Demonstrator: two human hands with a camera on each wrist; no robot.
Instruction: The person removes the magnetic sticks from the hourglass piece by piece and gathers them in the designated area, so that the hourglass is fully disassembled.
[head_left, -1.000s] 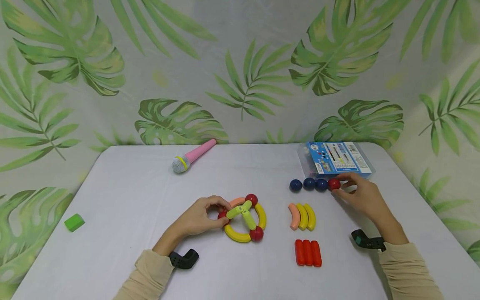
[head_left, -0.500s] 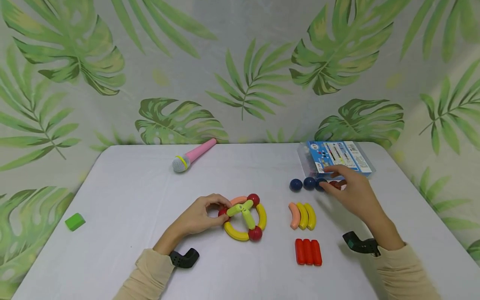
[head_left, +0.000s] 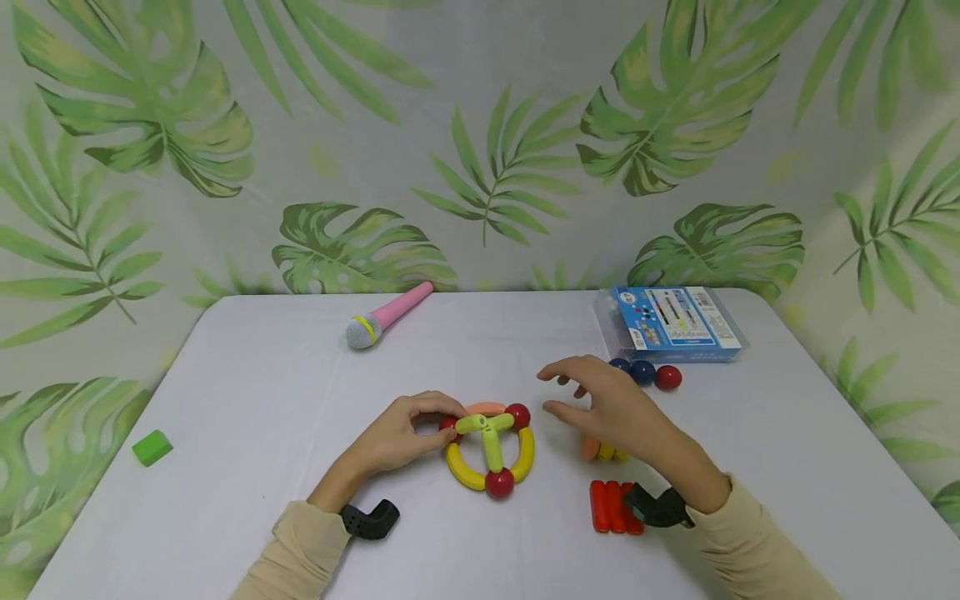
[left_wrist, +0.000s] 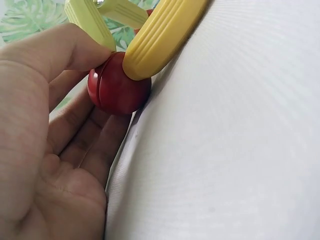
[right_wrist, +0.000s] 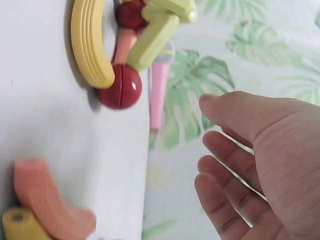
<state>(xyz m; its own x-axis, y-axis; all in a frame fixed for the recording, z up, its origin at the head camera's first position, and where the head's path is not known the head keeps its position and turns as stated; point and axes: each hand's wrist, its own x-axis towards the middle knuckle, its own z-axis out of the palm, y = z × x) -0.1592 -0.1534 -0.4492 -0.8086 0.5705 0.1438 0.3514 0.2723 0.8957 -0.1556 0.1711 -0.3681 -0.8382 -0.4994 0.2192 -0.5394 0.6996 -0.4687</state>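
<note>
My left hand [head_left: 405, 432] pinches a red ball [left_wrist: 119, 86] at the left of a ring-shaped build of magnetic pieces. Curved yellow rods [head_left: 465, 468] and a curved orange rod [head_left: 486, 408] link its red balls, such as the near one [head_left: 499, 483]. Light green rods [head_left: 492, 448] rise inward from the balls and meet over the middle. Right of the build, my right hand [head_left: 611, 408] hovers with fingers spread and nothing between them. In the right wrist view its thumb and fingers are apart, facing another red ball [right_wrist: 120, 87] of the build.
Under the right hand lie curved orange and yellow rods [head_left: 606, 451], partly hidden, with straight red rods [head_left: 609, 507] nearer me. Dark blue balls [head_left: 642, 372] and a loose red ball [head_left: 668, 377] line up before a clear box [head_left: 675, 321]. A toy microphone [head_left: 390, 315] and green block [head_left: 152, 448] lie leftward.
My right hand has let go of the loose red ball at the box and moved left and nearer, towards the build. The build has turned clockwise slightly while my left hand keeps hold.
</note>
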